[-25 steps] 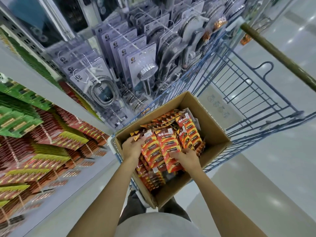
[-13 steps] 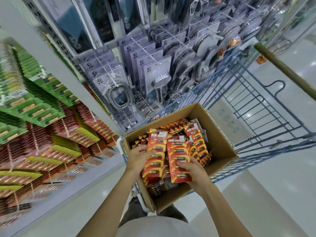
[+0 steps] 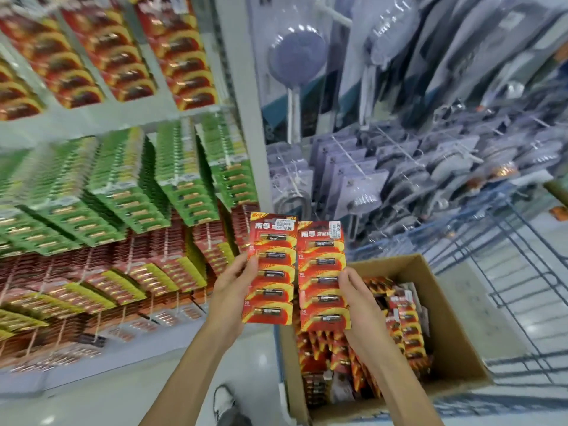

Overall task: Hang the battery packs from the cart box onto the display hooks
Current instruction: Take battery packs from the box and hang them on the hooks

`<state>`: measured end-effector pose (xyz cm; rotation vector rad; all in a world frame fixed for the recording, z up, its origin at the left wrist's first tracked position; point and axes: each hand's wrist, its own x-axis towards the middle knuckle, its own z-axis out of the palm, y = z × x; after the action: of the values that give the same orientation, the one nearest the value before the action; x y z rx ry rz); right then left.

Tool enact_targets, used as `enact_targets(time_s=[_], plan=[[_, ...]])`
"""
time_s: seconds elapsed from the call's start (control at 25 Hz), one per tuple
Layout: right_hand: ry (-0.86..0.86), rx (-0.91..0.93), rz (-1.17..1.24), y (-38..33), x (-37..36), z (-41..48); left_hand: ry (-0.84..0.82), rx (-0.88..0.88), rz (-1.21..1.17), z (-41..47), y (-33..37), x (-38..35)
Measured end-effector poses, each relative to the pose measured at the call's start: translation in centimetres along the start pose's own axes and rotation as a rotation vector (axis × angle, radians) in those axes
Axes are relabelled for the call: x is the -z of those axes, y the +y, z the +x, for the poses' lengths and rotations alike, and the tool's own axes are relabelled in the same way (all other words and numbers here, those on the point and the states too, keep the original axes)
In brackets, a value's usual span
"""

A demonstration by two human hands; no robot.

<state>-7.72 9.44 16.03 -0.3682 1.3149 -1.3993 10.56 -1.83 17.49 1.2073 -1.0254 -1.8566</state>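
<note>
Above the near-left corner of the cardboard box (image 3: pixel 442 305), two red battery packs are held up side by side, edges touching. Left hand (image 3: pixel 229 287) grips the left pack (image 3: pixel 272 269), thumb curled over its front; right hand (image 3: pixel 356 305) grips the right pack (image 3: pixel 322 275) likewise. More packs fill the box in the blue cart (image 3: pixel 522 272). Left, blurred green and red packs (image 3: pixel 123 192) seem to hang on display hooks.
</note>
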Motion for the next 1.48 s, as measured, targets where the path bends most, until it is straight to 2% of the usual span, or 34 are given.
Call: enact_targets(time_s=[0.2, 0.36, 0.64, 0.72, 1.0, 1.16, 1.48], plan=[[-0.096, 0.116, -0.076, -2.9, -9.0, 0.4, 0.096, -0.147, -0.101, -1.7, 6.5, 6.0], [-0.097, 0.218, 0.005, -3.9, -17.2, 0.7, 0.121, -0.248, -0.141, -2.2, 11.1, 11.5], [0.06, 0.292, 0.145, -5.9, -29.4, 3.6, 0.107, -0.318, -0.214, -0.2, 19.9, 20.7], [0.054, 0.306, 0.183, -6.8, -31.6, 3.8, 0.089, -0.334, -0.228, 0.2, 22.2, 22.1], [0.001, 0.392, 0.173, -9.6, -35.6, 2.9, 0.061, -0.405, -0.249, -0.2, 27.2, 23.0], [-0.021, 0.458, 0.11, -11.6, -35.7, 2.9, 0.069, -0.46, -0.184, 0.1, 28.5, 22.1], [-0.05, 0.481, 0.022, -13.6, -35.7, 3.4, 0.143, -0.484, -0.206, 0.2, 29.7, 20.2]])
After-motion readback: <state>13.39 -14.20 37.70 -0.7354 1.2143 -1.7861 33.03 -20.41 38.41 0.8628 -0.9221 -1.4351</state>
